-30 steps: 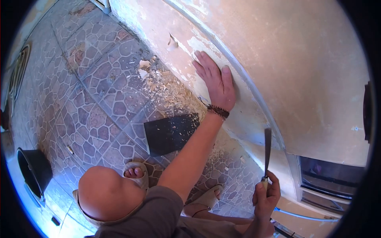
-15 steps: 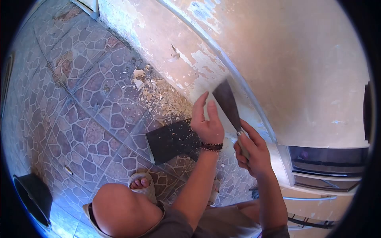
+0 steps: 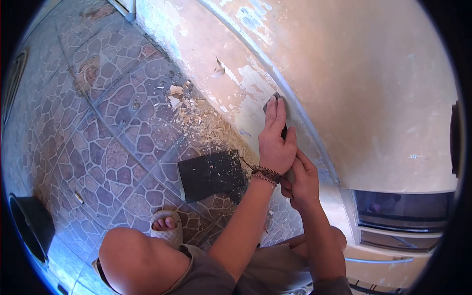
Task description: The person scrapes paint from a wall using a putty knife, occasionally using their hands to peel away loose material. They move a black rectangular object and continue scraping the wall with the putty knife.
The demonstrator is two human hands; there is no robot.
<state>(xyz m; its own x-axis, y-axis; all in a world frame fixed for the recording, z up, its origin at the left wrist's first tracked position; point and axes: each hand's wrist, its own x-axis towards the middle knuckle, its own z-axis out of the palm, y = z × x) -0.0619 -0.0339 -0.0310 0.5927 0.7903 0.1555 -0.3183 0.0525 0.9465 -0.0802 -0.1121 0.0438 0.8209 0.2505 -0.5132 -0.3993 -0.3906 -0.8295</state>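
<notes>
My right hand [image 3: 303, 184] is closed around the handle of a scraper [image 3: 284, 132] with a wide dark blade. Lying along the blade is my left hand [image 3: 276, 145], with its fingers stretched toward the blade's tip and the thumb apart; a braided bracelet circles that wrist. Much of the blade is hidden under these fingers. The blade's end meets the lower wall [image 3: 253, 105], on a pale patch with peeled paint, just below a raised ledge [image 3: 268, 64].
Paint flakes [image 3: 204, 123] are heaped along the wall's foot. A black flat sheet [image 3: 209, 174], strewn with flakes, lies on the stone-patterned floor [image 3: 115, 152]. A black bucket [image 3: 37, 226] stands at lower left. My sandalled foot [image 3: 166, 225] is near the sheet.
The scraper, raised and clear of my left hand before, now rests against the wall. My left hand has moved right and up onto its blade. The right hand has shifted slightly left.
</notes>
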